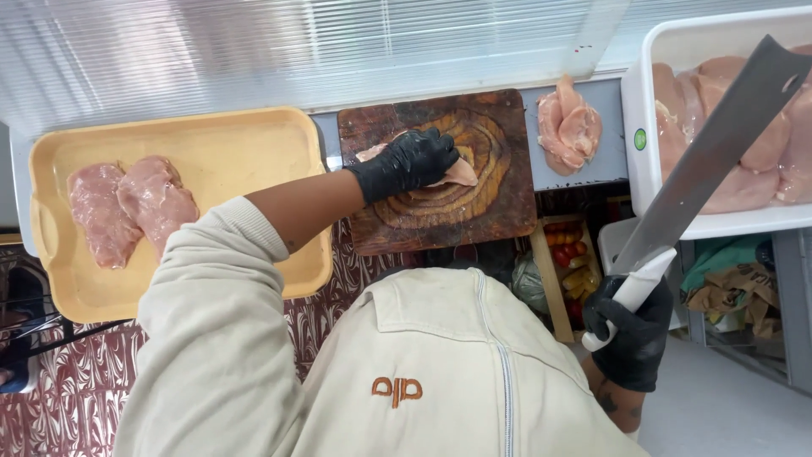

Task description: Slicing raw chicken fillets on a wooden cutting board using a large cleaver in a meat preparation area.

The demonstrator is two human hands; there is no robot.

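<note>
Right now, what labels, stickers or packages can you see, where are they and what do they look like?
Sticker: small, round, green, on the left outer wall of the white tub of raw chicken, right of the wooden cutting board.
Embroidered mark: orange, on the beige jacket's back.
No screens or signs.

Cutting board (499,211): centre of the counter, one chicken piece (461,173) on it.
Tray (254,144): left of the board, two fillets (127,207) at its left end.
Tub (668,51): right edge, fillets inside.
Loose piece (568,125): between board and tub.

Head camera looks steeply down (close) over the cutting board (440,169).
</note>
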